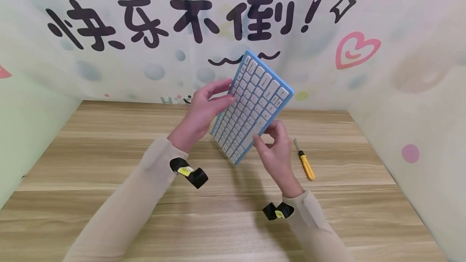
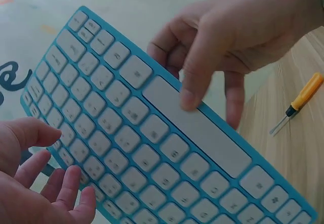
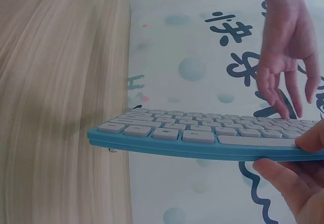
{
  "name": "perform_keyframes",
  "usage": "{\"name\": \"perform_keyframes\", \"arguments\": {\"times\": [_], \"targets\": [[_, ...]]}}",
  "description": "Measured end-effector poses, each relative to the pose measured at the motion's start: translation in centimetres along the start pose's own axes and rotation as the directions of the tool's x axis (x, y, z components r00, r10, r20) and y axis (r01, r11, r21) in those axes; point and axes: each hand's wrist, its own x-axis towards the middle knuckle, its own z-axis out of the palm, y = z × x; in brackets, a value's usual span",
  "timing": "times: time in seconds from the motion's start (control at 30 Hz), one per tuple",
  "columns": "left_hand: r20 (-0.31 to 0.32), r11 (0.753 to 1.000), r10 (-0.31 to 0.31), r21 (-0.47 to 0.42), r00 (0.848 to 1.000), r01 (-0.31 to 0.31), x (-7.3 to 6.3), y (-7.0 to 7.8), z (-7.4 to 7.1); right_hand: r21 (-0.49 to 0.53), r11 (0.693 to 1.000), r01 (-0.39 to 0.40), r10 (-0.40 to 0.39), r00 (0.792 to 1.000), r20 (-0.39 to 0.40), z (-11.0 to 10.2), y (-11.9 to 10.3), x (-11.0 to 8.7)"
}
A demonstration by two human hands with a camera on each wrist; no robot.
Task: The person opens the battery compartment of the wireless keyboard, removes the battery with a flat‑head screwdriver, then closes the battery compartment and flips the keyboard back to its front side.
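A light-blue keyboard (image 1: pixel 251 102) with white keys is held tilted above the table, keys toward me. My right hand (image 1: pixel 278 155) pinches its long edge by the space bar, thumb on the key side and fingers behind, as the left wrist view shows too. My left hand (image 1: pixel 200 110) is at the opposite long edge. In the right wrist view the left hand (image 3: pixel 288 47) has loosely bent fingers pointing at the keys, not wrapped round the board. Whether its fingertips touch the keys, I cannot tell.
A screwdriver (image 1: pixel 307 167) with a yellow and black handle lies on the wood-grain table (image 1: pixel 145 221), right of my right hand. Behind the table hangs a pale printed cloth (image 1: pixel 145 72) with large black characters. More pale walls stand at both sides.
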Motion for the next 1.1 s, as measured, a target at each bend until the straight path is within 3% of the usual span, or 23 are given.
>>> {"name": "perform_keyframes", "arguments": {"times": [0.47, 0.83, 1.0, 1.1], "targets": [[-0.103, 0.982, -0.128, -0.155, 0.986, 0.112, -0.6, -4.9, -1.9, 0.072, 0.996, 0.057, -0.054, 0.997, -0.046, -0.1, 0.2, 1.2], [-0.204, 0.958, -0.209, -0.238, 0.956, 0.159, -1.3, -8.1, -2.9, 0.09, 0.994, 0.054, -0.051, 0.998, -0.043, 0.2, -1.1, 1.8], [-0.247, 0.938, -0.26, -0.294, 0.934, 0.183, -1.7, -9.4, -3.2, 0.085, 0.994, 0.061, -0.058, 0.998, -0.036, 0.3, -3.0, 2.1], [-0.274, 0.925, -0.29, -0.325, 0.917, 0.196, -2.0, -10.1, -3.3, 0.095, 0.993, 0.064, -0.06, 0.997, -0.043, 0.4, -3.0, 2.3]]}}
